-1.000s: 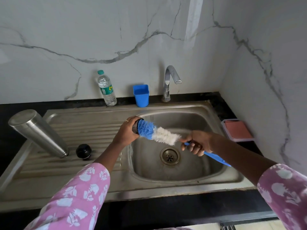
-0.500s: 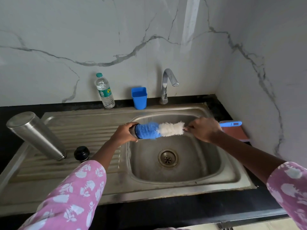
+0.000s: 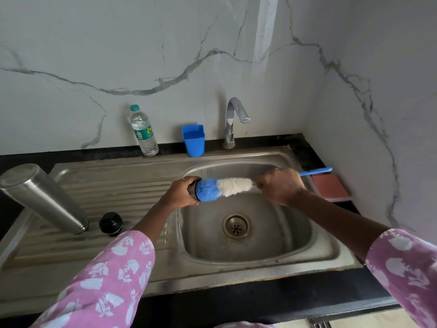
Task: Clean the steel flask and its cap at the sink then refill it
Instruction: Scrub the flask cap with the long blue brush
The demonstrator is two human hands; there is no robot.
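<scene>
- Left hand (image 3: 181, 194): fingers curled round the dark cap (image 3: 192, 192), gripping it above the left edge of the sink basin (image 3: 290, 235). The cap's open end faces right.
- Bottle brush (image 3: 224, 187): long axis close to horizontal, running left to right across the basin and rising slightly toward the right. The blue bristle tip points left and sits against the cap's opening; the white bristles follow behind it.
- Right hand (image 3: 281, 185): clenched round the brush handle just behind the white bristles. The blue handle end projects past the hand to the right.
- Drain (image 3: 236, 226): in the basin floor, below the brush and well apart from it.
- Steel flask (image 3: 42, 197): on the drainboard (image 3: 113, 183) at far left, mouth down and base up. In this wide-angle view its long axis slants from lower right to upper left.
- Black stopper (image 3: 110, 222): on the drainboard, just beside the flask's mouth.
- Behind the sink, against the wall: plastic water bottle (image 3: 143, 131) upright, blue cup (image 3: 193, 139), tap (image 3: 233, 121).
- Pink pad (image 3: 329, 187): on the black desk (image 3: 212, 301), right of the basin.
</scene>
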